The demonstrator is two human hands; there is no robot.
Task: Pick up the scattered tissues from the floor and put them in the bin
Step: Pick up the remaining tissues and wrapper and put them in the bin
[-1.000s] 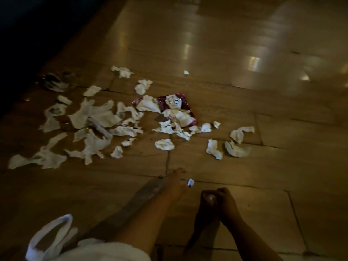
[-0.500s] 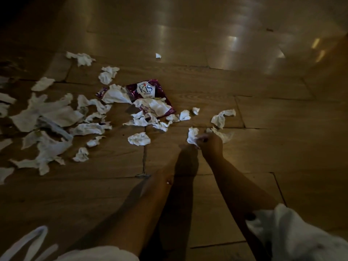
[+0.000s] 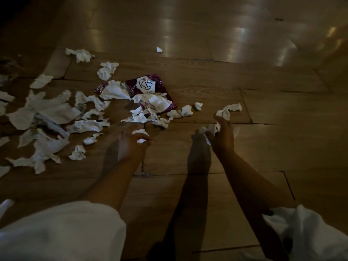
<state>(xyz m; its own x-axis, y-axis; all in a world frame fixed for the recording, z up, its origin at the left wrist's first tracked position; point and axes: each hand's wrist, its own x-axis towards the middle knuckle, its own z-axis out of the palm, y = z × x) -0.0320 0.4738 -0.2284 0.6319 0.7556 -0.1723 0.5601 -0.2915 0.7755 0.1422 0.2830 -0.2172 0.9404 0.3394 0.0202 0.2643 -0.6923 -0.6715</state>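
- Both hands have reached farther out across the floor (image 3: pixel 263 147) than a moment ago. The left hand (image 3: pixel 132 146) now curls round a small tissue wad (image 3: pixel 140 131) that lay loose before.
- The right hand (image 3: pixel 223 138) grips a bunch of crumpled tissues (image 3: pixel 211 129), its fingertips touching a twisted piece (image 3: pixel 228 111) just beyond, probably hoarding several to save trips.
- Most scattered tissues (image 3: pixel 47 112) lie far left, some draped over a mint wrapper (image 3: pixel 148 87).
- No bin is in sight.
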